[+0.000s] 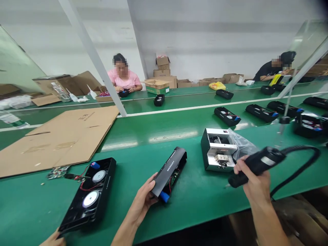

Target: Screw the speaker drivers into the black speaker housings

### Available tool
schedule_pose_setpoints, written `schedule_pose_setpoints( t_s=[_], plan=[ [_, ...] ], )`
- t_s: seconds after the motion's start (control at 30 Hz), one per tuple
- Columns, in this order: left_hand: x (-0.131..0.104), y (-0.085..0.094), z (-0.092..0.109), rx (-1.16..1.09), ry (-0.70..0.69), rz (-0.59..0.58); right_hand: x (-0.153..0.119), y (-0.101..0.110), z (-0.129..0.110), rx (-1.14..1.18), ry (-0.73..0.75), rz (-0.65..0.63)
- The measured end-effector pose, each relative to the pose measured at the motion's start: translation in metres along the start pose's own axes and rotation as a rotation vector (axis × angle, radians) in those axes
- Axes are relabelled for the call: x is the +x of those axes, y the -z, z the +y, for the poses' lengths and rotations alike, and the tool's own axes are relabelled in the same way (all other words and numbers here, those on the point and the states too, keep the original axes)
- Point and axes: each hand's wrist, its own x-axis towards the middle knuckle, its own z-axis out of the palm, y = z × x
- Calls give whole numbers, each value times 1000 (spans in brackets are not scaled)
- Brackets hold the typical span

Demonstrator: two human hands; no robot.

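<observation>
My left hand (pixel 143 196) grips the near end of a black speaker housing (pixel 169 169) marked MERKURY, which is tilted on the green bench. Its open side faces right, showing a circuit board, red wires and a blue cylinder (pixel 164 196). In my right hand (pixel 256 181) is a black electric screwdriver (pixel 268 160), its bit pointing left and its cable trailing right. Just behind it stands a screw feeder (pixel 217 164) with a clear plastic bag (pixel 244 145). Another person's hand (pixel 55 239) touches an open speaker housing (pixel 106 191) at lower left.
A flat cardboard sheet (pixel 69 133) covers the bench at left, with a loose circuit board (pixel 57 172) beside it. Several open housings (pixel 227 116) lie along the green line behind. Two people (pixel 125 80) work across it, and slanted white posts (pixel 94 56) rise between.
</observation>
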Motion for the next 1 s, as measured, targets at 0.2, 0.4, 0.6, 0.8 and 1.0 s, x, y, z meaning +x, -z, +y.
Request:
schedule_pose_setpoints(
  t_s=[0.2, 0.4, 0.6, 0.8, 1.0],
  plan=[
    [-2, -1, 10, -39, 30, 49, -78, -85, -28, 667, -255, -173],
    [2, 7, 8, -115, 53, 28, -97, -138, -14, 763, -249, -223],
    [8, 22, -2, -247, 63, 42, -107, -151, -16, 781, -228, -277],
    [4, 30, -9, -309, 35, -8, -109, -161, -13, 728, -299, -234],
    [2, 31, -15, -339, -23, -60, -113, -169, -10, 723, -329, -230]
  ],
)
